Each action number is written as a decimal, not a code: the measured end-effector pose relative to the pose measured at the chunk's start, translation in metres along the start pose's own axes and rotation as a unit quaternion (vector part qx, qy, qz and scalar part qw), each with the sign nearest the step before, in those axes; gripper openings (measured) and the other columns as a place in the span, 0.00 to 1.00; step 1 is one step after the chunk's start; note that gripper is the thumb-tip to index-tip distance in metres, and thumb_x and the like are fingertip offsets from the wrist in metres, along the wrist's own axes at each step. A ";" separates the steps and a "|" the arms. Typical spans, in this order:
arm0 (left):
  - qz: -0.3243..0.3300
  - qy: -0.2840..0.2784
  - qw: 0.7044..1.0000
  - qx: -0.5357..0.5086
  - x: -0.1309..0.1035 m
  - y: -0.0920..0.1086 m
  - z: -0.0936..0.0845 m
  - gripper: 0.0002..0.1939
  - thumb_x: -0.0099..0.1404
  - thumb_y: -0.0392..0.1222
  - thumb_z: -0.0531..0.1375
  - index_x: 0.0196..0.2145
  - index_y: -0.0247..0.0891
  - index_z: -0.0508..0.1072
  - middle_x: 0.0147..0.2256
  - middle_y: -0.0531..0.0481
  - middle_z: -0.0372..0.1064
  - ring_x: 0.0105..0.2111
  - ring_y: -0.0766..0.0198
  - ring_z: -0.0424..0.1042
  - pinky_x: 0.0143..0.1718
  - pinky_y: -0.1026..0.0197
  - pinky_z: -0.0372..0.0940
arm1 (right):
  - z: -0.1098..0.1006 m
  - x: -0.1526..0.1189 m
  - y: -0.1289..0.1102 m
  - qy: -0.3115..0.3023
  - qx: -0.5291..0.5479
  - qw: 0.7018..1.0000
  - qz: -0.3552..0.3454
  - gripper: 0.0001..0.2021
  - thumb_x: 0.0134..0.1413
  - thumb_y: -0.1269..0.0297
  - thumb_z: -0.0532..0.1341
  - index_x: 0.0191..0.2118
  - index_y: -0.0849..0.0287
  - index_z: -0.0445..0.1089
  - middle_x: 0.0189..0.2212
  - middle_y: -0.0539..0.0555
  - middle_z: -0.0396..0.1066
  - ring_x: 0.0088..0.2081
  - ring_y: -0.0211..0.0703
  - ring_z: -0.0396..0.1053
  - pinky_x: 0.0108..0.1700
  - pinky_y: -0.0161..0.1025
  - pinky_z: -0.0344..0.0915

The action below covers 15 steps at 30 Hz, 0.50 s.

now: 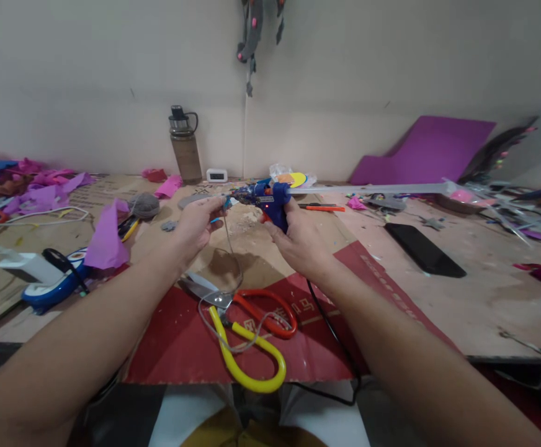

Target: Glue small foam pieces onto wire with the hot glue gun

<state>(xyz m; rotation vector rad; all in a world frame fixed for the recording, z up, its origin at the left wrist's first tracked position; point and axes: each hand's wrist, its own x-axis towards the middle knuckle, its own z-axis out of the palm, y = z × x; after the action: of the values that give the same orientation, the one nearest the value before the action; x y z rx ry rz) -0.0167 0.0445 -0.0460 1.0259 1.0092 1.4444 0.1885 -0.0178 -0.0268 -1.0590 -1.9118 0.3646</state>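
- The right hand [298, 239] was wrapped around the handle of a blue glue gun [263, 195], held up above the table [484, 292] with its nozzle pointing left, probably so the tip could meet what the other hand offered.
- A long clear glue stick [368, 189] stuck out from the back of the gun toward the right; a small red light glowed on its body.
- The left hand [196, 226] was pinched shut on a small blue piece [215, 218] and a thin wire [233, 254], just beside the nozzle; the wire curved down from the fingers toward the table.
- A black cord [326, 335] ran from under the right hand down over the table edge, likely the gun's lead.
- Scissors [247, 329], one handle red and one yellow, lay flat on a red sheet [177, 347] below both hands, near but untouched.
- A water bottle [185, 146] stood upright against the wall, lid on; whether it held anything could not be told through its tinted side.
- A black phone [424, 250] lay flat to the right, well apart from the hands.
- Purple paper scraps [105, 239] were heaped on the left side, and a purple board [424, 149] leaned against the wall.
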 end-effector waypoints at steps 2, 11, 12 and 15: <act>0.008 -0.007 1.000 0.001 -0.001 0.000 0.001 0.09 0.51 0.44 0.67 0.31 0.38 0.75 0.32 0.49 0.73 0.30 0.65 0.70 0.29 0.63 0.64 | 0.001 0.000 0.000 -0.002 -0.001 1.000 -0.003 0.18 0.56 0.70 0.54 0.53 0.60 0.62 0.41 0.58 0.72 0.41 0.47 0.70 0.47 0.46 0.66; 0.015 -0.014 1.000 0.018 -0.003 0.001 0.001 0.10 0.52 0.45 0.67 0.30 0.38 0.75 0.33 0.48 0.73 0.31 0.64 0.71 0.30 0.62 0.65 | 0.001 0.001 -0.001 0.003 -0.013 1.000 -0.007 0.23 0.57 0.69 0.54 0.59 0.61 0.58 0.51 0.61 0.70 0.50 0.51 0.68 0.54 0.50 0.64; 0.016 -0.011 1.000 0.018 -0.003 0.001 0.000 0.10 0.51 0.46 0.67 0.30 0.38 0.75 0.33 0.48 0.73 0.31 0.64 0.70 0.30 0.62 0.64 | 0.001 0.001 -0.001 0.003 -0.015 1.000 -0.007 0.23 0.57 0.69 0.54 0.59 0.61 0.58 0.51 0.62 0.70 0.50 0.52 0.68 0.55 0.50 0.64; 0.022 -0.006 0.999 0.024 -0.002 0.001 0.000 0.09 0.51 0.45 0.67 0.29 0.38 0.75 0.31 0.49 0.72 0.29 0.65 0.70 0.29 0.63 0.64 | 0.001 0.000 0.000 0.004 -0.016 1.000 -0.006 0.24 0.57 0.68 0.54 0.60 0.62 0.58 0.50 0.62 0.70 0.49 0.51 0.69 0.54 0.50 0.64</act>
<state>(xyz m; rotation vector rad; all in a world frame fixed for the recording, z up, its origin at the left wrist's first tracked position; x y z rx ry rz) -0.0167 0.0428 -0.0450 1.0958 1.0230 1.4542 0.1870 -0.0174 -0.0272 -1.0679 -1.9214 0.3225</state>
